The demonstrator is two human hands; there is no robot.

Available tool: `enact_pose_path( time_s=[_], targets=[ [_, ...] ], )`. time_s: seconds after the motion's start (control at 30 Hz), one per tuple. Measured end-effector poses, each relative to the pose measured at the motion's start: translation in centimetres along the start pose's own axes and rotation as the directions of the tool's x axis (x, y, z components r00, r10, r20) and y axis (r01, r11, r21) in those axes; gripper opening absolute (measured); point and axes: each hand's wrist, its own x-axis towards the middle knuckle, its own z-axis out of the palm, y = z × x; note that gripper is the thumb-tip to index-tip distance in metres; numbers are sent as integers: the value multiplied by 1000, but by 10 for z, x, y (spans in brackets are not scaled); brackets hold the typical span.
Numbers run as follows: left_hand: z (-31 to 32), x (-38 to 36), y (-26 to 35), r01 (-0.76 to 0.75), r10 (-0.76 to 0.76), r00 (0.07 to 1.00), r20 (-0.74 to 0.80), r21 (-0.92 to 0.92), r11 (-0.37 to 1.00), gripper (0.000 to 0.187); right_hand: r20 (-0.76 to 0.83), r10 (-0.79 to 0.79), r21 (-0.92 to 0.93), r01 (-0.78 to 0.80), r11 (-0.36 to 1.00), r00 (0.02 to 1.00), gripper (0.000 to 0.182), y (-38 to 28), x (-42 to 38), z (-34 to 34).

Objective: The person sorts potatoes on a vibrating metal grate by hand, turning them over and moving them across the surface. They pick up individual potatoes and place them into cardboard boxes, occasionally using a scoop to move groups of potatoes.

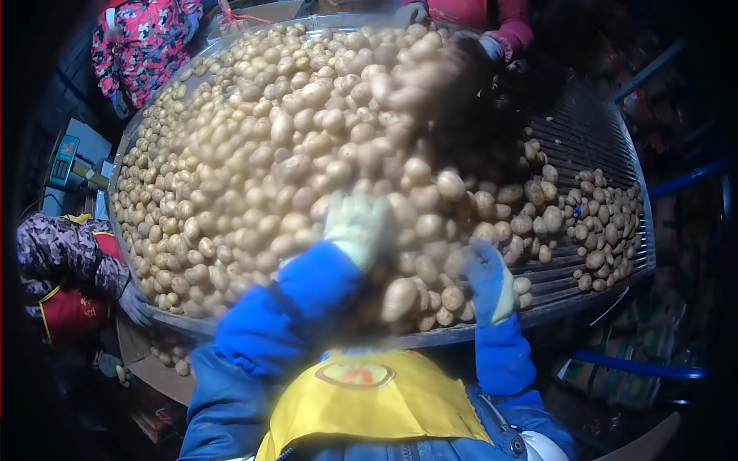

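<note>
A big heap of potatoes (330, 119) covers the sorting table (453, 335) in front of me. My left hand (357, 227), in a pale knitted glove, lies on the potatoes at the near middle, its fingers stretched forward and somewhat blurred. To the right, my right hand (490, 280) wears a glove with a grey-blue coated side. It touches the potatoes near the table's front edge, and its fingertips are smeared by motion. Several potatoes nearest my hands are blurred too.
A slatted grate (573, 138) forms the table's right side, with a separate potato pile (611, 230) on it. Co-workers stand at the far edge (461, 11), far left (142, 46) and near left (73, 261). A digital scale (64, 160) and a cardboard box (154, 365) are at left.
</note>
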Motion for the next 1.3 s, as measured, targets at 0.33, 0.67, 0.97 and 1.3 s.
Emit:
enact_pose_path(
  time_s=[0.33,0.67,0.97,1.3],
  targets=[
    [9,0,3,25,-25,1000,3,69,997,70,788,57,-613,790,-24,613,40,-18,-30,103],
    [-39,-16,-23,-5,-36,994,-108,-358,934,86,543,252,-163,-194,967,801,66,-72,-18,42],
    [-31,-42,-21,99,-261,917,302,-806,-584,52,44,68,-387,-46,921,997,39,-53,-28,-44],
    [-25,12,9,-232,289,954,86,-403,885,53,399,138,-917,399,28,907,61,-39,2,5]
  ],
)
